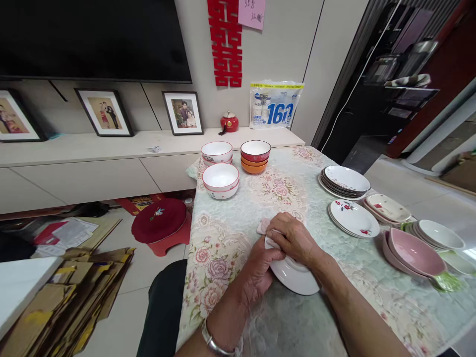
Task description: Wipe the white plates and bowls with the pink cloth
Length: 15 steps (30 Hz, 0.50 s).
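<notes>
A white plate is tilted above the table, its underside towards me. My left hand grips its left edge, thumb over the rim. A pale cloth is bunched at the plate's far edge, with my right hand closed on it and pressed against the plate. The two hands touch each other. Where the fingers meet, part of the cloth and the plate's rim are hidden.
Red-rimmed white bowls and orange bowls are stacked at the back left. Stacked plates, flowered plates and pink leaf-shaped bowls line the right. A red stool stands left of the table.
</notes>
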### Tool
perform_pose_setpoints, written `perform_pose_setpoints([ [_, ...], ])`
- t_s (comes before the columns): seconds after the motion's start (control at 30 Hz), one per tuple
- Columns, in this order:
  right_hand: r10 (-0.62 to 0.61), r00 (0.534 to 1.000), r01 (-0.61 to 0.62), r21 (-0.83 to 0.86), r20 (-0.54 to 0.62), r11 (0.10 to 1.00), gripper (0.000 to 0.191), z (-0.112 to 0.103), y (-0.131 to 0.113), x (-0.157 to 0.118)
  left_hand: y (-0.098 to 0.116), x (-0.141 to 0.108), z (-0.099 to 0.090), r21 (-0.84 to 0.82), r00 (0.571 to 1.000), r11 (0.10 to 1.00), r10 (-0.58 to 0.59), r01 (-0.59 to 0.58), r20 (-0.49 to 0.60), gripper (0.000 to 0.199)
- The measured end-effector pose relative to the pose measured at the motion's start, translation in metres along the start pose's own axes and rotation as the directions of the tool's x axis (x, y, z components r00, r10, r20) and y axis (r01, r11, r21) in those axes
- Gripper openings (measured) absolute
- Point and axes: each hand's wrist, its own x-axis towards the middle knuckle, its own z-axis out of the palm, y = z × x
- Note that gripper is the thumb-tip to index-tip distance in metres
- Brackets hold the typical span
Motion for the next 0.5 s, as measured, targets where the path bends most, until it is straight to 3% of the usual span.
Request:
perform_pose_setpoints([
  [0.1, -0.028, 0.999, 0.027, 0.029, 0.033, 0.999, 0.02, 0.001, -0.003, 0.001, -0.001, 0.002, -0.001, 0.013, 1.0, 1.0, 0.009, -0.009, 0.008, 0.039],
  [0.2, 0.136, 0.99, -0.137, -0.01, -0.028, 0.991, 0.02, 0.002, 0.004, 0.0, -0.001, 0.002, -0.001, 0.005, 1.0, 1.0, -0.002, 0.002, -0.005, 0.04],
  [0.3, 0.313, 0.947, -0.318, -0.082, -0.067, 0.945, 0.023, 0.001, 0.016, -0.001, -0.001, 0.001, -0.001, 0.009, 0.997, 1.0, 0.011, -0.011, -0.071, 0.042],
  [0.5, 0.431, 0.892, -0.449, -0.167, -0.133, 0.878, 0.023, 0.002, 0.029, -0.003, 0.0, 0.0, 0.001, -0.069, 0.99, 0.992, 0.099, -0.106, -0.104, 0.056],
])
